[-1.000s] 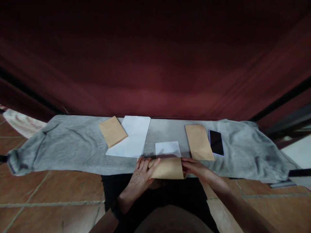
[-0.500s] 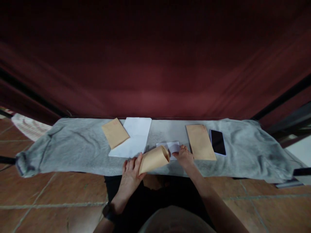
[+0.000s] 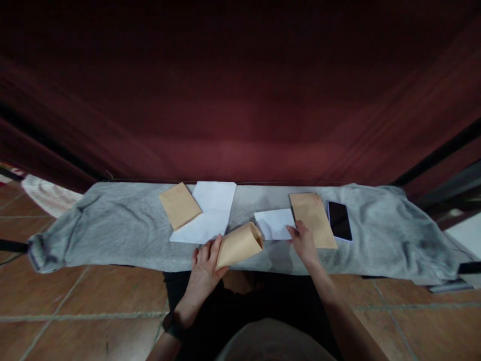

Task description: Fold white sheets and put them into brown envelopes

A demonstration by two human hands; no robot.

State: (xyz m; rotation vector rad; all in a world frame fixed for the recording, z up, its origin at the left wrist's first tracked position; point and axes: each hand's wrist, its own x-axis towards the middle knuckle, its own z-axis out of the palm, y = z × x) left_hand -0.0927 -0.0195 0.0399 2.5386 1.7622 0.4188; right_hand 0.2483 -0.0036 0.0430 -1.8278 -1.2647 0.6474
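My left hand [image 3: 206,265] is closed around the lower left end of a brown paper envelope [image 3: 238,245], which bulges so that its mouth gapes toward the right. In my right hand [image 3: 304,243], the right edge of a folded white paper [image 3: 276,224] is pinched between thumb and fingers. The paper lies just right of the envelope's mouth, outside it. Partly behind my right hand, a flat brown envelope [image 3: 313,218] rests on the cloth.
A grey cloth [image 3: 120,225] covers the narrow bench. Larger white sheets [image 3: 214,200] lie left of centre, partly under another brown envelope [image 3: 180,204]. A phone [image 3: 339,220] is at the right. Dark red fabric [image 3: 240,125] hangs behind.
My right hand has moved right and slightly away from me, drawing the white paper clear of the envelope's mouth; the paper now looks flatter. My left hand keeps its hold on the envelope.
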